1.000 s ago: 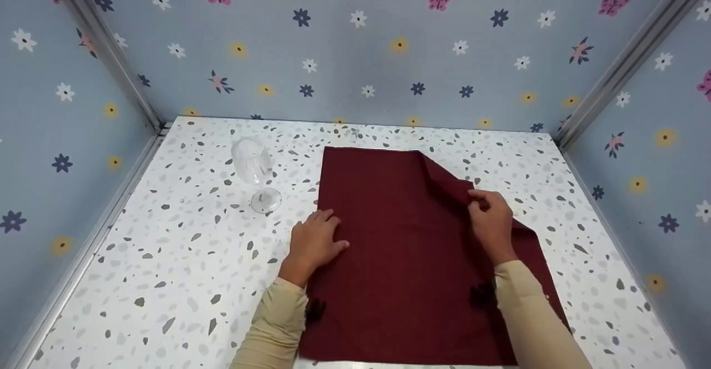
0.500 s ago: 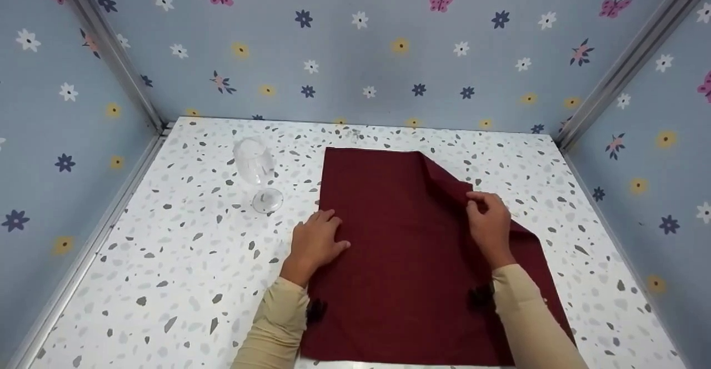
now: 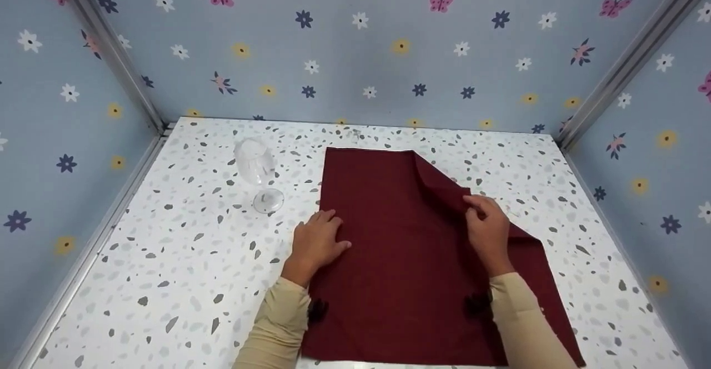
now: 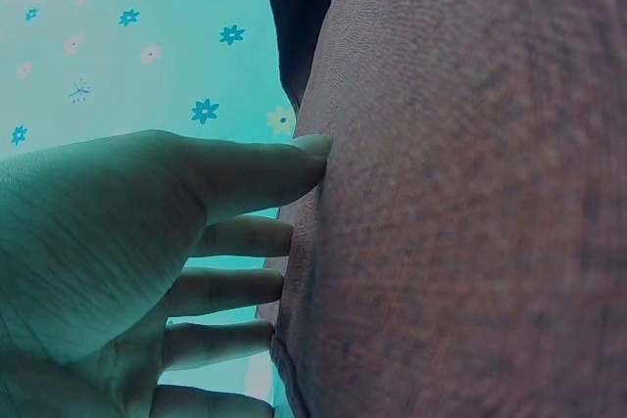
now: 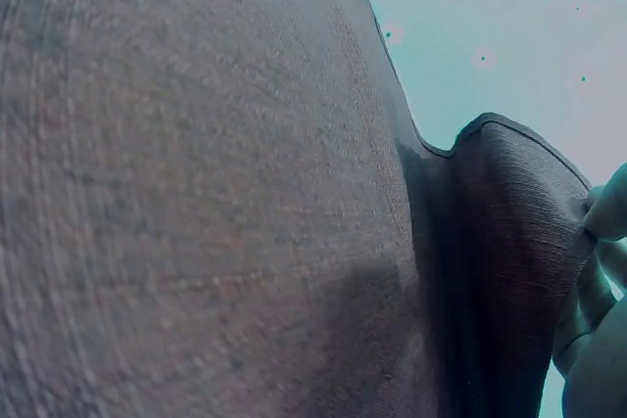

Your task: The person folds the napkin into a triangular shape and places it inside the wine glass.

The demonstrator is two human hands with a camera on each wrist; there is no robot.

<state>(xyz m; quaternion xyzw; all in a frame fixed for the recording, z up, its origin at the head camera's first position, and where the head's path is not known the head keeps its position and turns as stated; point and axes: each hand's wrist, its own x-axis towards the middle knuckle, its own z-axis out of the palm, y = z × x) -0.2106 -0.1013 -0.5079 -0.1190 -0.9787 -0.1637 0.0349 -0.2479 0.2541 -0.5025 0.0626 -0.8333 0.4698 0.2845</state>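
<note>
A dark red cloth napkin (image 3: 389,263) lies spread over the table, its far right corner lifted and turned inward. That corner is pinched between the thumb and fingers of my right hand (image 3: 489,230); the right wrist view shows the raised fold (image 5: 509,232) beside the fingertips (image 5: 609,208). On the napkin's left edge rests my left hand (image 3: 318,241), fingers extended and thumb apart. In the left wrist view its straight thumb (image 4: 260,173) touches the fabric. A clear stemmed glass (image 3: 256,163) is beyond my left hand, to the left of the napkin.
The speckled white table (image 3: 183,258) extends on both sides of the cloth. Blue panels (image 3: 383,69) with flowers and butterflies enclose it at the back and sides, joined by metal corner rails (image 3: 627,52). A small dark device (image 3: 476,305) sits at my right cuff.
My right hand has shifted slightly left and toward me, drawing the pinched corner a little further inward. The left hand stays on the napkin's left edge.
</note>
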